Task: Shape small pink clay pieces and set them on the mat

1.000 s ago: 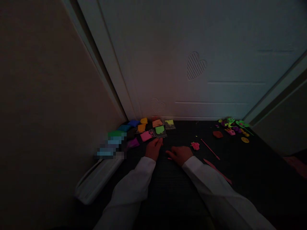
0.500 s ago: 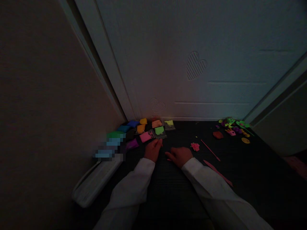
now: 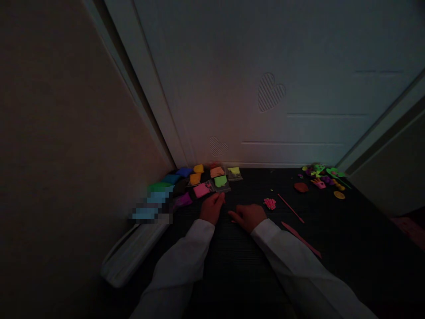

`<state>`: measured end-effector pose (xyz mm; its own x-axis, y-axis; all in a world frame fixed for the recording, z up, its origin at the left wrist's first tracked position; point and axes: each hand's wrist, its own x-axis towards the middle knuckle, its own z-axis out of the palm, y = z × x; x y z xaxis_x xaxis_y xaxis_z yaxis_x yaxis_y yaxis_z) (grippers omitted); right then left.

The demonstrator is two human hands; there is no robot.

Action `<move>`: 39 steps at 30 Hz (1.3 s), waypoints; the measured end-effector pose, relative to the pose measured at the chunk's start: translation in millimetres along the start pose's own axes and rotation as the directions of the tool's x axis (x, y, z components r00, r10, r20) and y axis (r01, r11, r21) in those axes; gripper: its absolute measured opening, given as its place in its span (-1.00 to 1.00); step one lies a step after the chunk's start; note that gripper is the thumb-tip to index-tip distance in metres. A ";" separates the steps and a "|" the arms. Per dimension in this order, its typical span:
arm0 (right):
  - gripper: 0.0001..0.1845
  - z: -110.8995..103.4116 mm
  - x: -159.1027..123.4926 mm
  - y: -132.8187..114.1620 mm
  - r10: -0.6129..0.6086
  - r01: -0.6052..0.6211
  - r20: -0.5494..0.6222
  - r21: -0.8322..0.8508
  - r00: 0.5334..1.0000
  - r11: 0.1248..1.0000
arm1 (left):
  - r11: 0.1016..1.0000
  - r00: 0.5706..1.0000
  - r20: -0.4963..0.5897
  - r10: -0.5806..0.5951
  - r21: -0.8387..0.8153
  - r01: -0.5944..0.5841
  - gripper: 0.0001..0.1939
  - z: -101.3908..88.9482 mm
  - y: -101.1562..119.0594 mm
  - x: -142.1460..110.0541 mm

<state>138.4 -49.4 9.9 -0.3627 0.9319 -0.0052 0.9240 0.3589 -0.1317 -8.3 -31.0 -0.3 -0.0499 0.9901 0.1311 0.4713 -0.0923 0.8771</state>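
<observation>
My left hand (image 3: 211,209) rests on the dark table (image 3: 229,252), just below a packet of light green clay (image 3: 220,181). Its fingers are curled together, and I cannot make out what is in them. Across a small gap, my right hand (image 3: 247,216) is also closed, thumb and fingers drawn in. Whatever it may hold is too dim and small to name. To its right lies a pink flower-like cluster (image 3: 270,204) of small petals. Beside that are a thin pink modelling stick (image 3: 291,208) and a flat pink modelling knife (image 3: 301,239).
Packets of coloured clay, among them pink clay (image 3: 202,190) and yellow clay (image 3: 234,171), line the back left. A long pale case (image 3: 134,252) stands at left. At back right are a red lump (image 3: 301,187), a yellow disc (image 3: 339,195) and small clay figures (image 3: 318,182). A white panel (image 3: 232,110) rises behind.
Both hands keep nearly the same place and pose. The view has shifted very slightly; nothing on the table has visibly moved.
</observation>
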 end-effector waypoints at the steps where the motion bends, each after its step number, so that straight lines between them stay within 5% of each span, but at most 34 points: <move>1: -0.46 -0.2 0.0 0.0 0.003 -0.003 0.005 0.001 1.000 1.000 | 1.000 1.000 -0.006 -0.002 0.001 0.002 -0.64 0.1 0.2 -0.2; 39: -0.49 4.6 -1.7 3.8 -0.052 0.055 -0.057 0.060 0.997 0.997 | 0.999 1.000 -0.023 0.021 0.041 -0.020 -0.63 -1.5 6.0 -1.9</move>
<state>142.0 -49.8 4.8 -0.4023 0.9136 0.0585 0.8938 0.4058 -0.1912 -6.7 -33.6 5.4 -0.0600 0.9853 0.1598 0.5076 -0.1077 0.8548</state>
